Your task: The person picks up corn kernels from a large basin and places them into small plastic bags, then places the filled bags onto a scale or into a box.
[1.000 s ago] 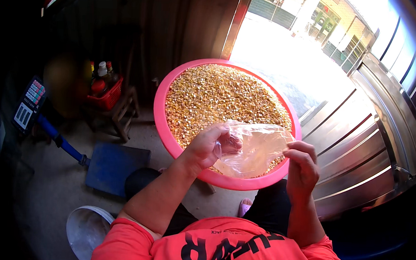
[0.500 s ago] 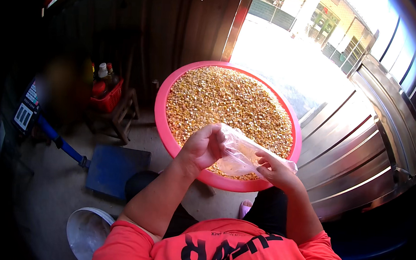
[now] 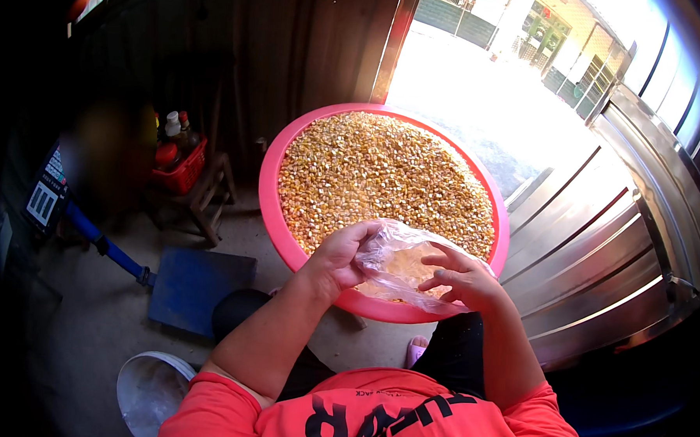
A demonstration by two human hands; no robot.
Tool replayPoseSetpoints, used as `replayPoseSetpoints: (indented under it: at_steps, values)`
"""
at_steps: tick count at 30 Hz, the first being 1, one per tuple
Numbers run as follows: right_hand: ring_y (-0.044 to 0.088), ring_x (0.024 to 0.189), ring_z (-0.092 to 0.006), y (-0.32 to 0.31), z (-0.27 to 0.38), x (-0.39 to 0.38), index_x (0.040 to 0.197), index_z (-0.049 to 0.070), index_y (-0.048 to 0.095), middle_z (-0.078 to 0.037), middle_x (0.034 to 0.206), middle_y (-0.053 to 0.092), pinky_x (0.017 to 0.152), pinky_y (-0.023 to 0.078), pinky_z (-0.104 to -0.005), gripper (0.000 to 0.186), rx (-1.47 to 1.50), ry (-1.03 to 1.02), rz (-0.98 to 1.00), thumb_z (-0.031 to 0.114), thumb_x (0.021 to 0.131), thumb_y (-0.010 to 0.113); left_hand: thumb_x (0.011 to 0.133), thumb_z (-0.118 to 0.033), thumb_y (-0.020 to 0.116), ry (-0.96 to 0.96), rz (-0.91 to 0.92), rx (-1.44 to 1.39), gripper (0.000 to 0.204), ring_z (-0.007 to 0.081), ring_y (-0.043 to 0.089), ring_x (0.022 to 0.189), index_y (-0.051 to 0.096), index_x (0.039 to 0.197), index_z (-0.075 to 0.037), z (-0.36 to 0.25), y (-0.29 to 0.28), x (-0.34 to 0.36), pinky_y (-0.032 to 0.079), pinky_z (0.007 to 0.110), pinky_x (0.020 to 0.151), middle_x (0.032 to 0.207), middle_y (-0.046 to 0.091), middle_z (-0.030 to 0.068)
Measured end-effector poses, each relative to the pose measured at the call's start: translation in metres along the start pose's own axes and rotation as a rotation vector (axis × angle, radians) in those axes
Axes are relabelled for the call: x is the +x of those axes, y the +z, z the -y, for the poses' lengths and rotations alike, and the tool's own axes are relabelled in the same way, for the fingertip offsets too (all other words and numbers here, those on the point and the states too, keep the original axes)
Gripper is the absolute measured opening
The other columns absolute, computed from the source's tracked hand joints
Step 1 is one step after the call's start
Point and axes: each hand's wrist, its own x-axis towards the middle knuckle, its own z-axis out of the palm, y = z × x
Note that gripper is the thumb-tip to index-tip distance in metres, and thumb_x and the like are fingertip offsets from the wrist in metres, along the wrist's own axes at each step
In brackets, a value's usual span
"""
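Note:
A large pink basin (image 3: 272,180) is heaped with yellow corn kernels (image 3: 380,165). Over its near part, my left hand (image 3: 336,261) grips a thin clear plastic bag (image 3: 391,251) at its left end, the fingers closed on the gathered film. My right hand (image 3: 464,282) is at the right part of the bag with its fingers curved and apart, touching or just over the film; whether the fingertips are inside it I cannot tell.
A blue platform scale (image 3: 198,290) stands left of my legs, with a white bucket (image 3: 147,397) below it. A red basket of bottles (image 3: 180,172) rests on a wooden stool (image 3: 209,220). A bright doorway lies beyond the basin, with shiny metal panels (image 3: 583,252) at right.
My right hand has let go of the bag's upper right edge and come inward, fingers spreading. My left hand has dropped slightly. The bag has sagged and narrowed.

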Motion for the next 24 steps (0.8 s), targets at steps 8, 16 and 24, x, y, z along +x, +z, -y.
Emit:
replayPoseSetpoints:
  at_steps: [8,16,24]
  values:
    - [0.061,0.087,-0.0178,-0.024,-0.032,0.025,0.133,0.005,0.038,-0.014,0.114,0.056,0.067,0.053,-0.0296,0.048,0.262,0.081,0.165,0.011,0.089,0.055,0.09,-0.015,0.05,0.003,-0.138,-0.018,0.016,0.0185,0.06,0.076,0.059,0.09,-0.002,-0.002,-0.025,0.019,0.052,0.037,0.072,0.085,0.062,0.008]
    - [0.062,0.086,-0.0163,-0.026,0.016,0.037,0.113,0.0,0.056,-0.011,0.101,0.063,0.074,0.051,-0.0293,0.027,0.183,-0.322,0.278,0.011,0.089,0.056,0.091,-0.014,0.048,0.046,-0.192,-0.009,0.018,0.0223,0.062,0.085,0.057,0.094,0.001,-0.007,-0.028,0.023,0.052,0.041,0.077,0.092,0.062,0.0119]
    - [0.057,0.064,-0.0143,-0.048,0.009,0.138,0.097,0.004,0.06,-0.006,0.074,0.061,0.058,0.046,-0.0284,0.017,-0.525,-0.455,-0.369,0.013,0.083,0.061,0.091,-0.014,0.048,0.09,-0.312,-0.068,0.014,0.0197,0.061,0.071,0.057,0.092,-0.002,-0.02,-0.029,0.032,0.053,0.036,0.061,0.083,0.062,0.0094]
